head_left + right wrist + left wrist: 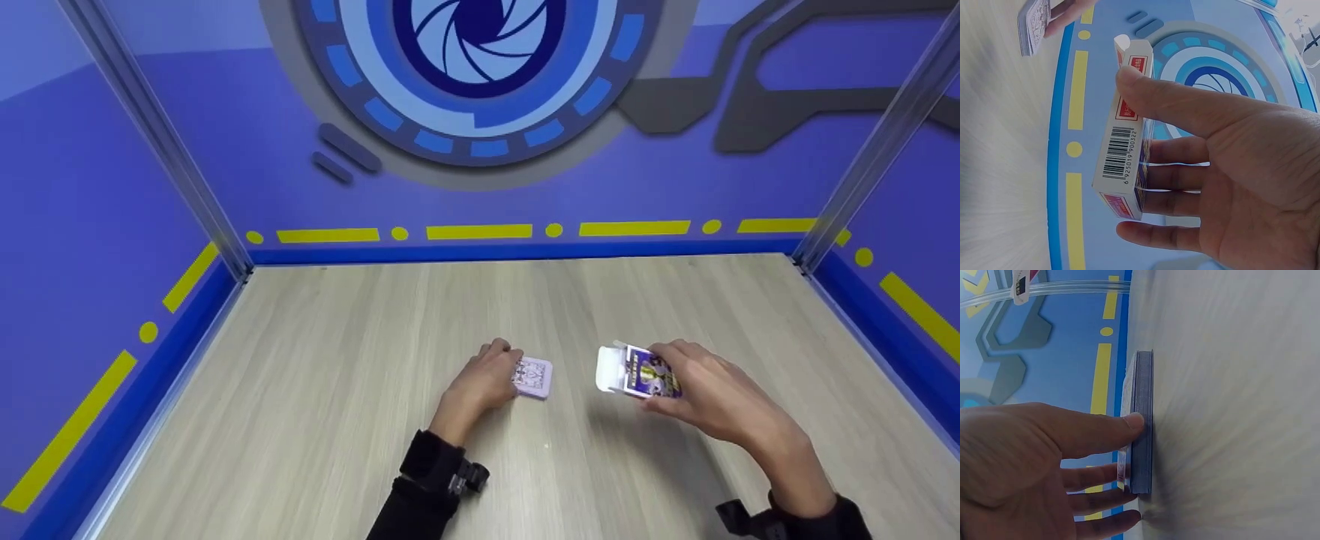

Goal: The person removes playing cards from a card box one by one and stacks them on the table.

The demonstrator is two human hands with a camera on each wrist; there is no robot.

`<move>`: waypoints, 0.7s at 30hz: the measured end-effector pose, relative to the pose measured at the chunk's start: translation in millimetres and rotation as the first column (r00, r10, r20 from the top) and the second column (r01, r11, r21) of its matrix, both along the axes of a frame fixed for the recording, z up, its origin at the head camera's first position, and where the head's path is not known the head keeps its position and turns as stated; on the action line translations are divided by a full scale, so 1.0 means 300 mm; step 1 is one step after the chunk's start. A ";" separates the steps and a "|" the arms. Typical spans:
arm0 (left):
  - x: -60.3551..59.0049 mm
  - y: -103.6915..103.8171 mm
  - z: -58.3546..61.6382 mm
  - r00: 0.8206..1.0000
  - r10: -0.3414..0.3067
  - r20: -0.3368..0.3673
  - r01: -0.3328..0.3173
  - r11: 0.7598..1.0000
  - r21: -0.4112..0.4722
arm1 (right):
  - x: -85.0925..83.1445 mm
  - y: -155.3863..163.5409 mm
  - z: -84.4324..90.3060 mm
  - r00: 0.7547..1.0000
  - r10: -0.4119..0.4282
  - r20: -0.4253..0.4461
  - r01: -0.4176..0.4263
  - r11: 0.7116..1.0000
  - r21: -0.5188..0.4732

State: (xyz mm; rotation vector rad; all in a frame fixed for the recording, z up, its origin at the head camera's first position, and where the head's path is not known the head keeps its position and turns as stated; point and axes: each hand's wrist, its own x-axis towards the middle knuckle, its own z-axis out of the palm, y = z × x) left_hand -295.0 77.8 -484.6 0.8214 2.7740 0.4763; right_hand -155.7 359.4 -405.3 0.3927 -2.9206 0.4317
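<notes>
A lilac-backed deck of cards [535,377] lies flat on the wooden table [337,390]. My left hand [508,367] grips it at its left edge. In the left wrist view the thumb [1129,424] presses the deck's [1141,399] side and the fingers reach round its lower end. My right hand [654,384] holds a purple card box [636,372] a little above the table, its white flap open toward the deck. In the right wrist view the thumb [1145,90] lies across the barcode side of the box [1120,154], with the fingers behind it.
Blue walls with yellow dashes [480,232] close the table in on three sides. Metal posts [225,247] stand in the back corners. Bare wood stretches behind and to both sides of my hands.
</notes>
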 end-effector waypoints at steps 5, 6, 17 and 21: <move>-0.001 -0.003 -0.005 1.000 -0.012 -0.009 0.012 1.000 -0.009 | -0.002 0.000 -0.002 1.000 0.001 -0.004 -0.001 1.000 0.003; -0.001 -0.003 -0.005 1.000 -0.013 -0.008 0.013 1.000 -0.008 | -0.002 0.000 -0.002 1.000 0.002 -0.006 -0.002 1.000 0.002; -0.007 -0.008 -0.006 1.000 -0.017 -0.004 0.017 1.000 0.026 | 0.000 0.002 -0.004 1.000 0.005 -0.013 -0.005 1.000 0.003; -0.001 -0.016 0.012 1.000 -0.004 -0.018 0.005 0.997 0.082 | -0.001 0.005 -0.003 1.000 0.003 -0.011 -0.003 1.000 0.001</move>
